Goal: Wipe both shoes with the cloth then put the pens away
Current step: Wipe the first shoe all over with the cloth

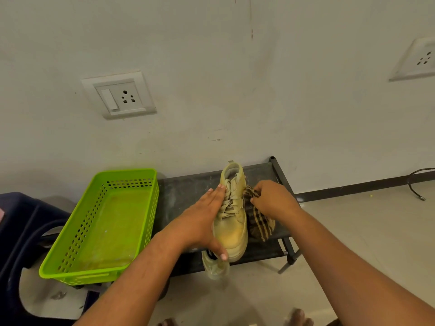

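- Bare toes show at the lower edge of the head view, on the tiled floor; both forearms reach forward from there to the shoe rack against the wall.
- Left hand: fingers straight and together, laid flat against the left flank of the tan high-top shoe, with the thumb spread down beside the toe cap. It braces the shoe and grips nothing.
- Right hand: fingers curled, pinching the upper end of the brown checked cloth.
- Shoe position: it stands upright on the rack's top tier, long axis running toe toward the person and collar toward the wall.
- Key relation: the cloth hangs just right of the shoe, touching its right flank. The right hand is therefore the wiping hand, and a stroke along the long axis is the likely move.
- Second shoe: partly visible on the lower tier, beneath the left thumb; judged not yet in work.
- Green plastic basket: left of the rack, holding nothing visible. No pens are in view.
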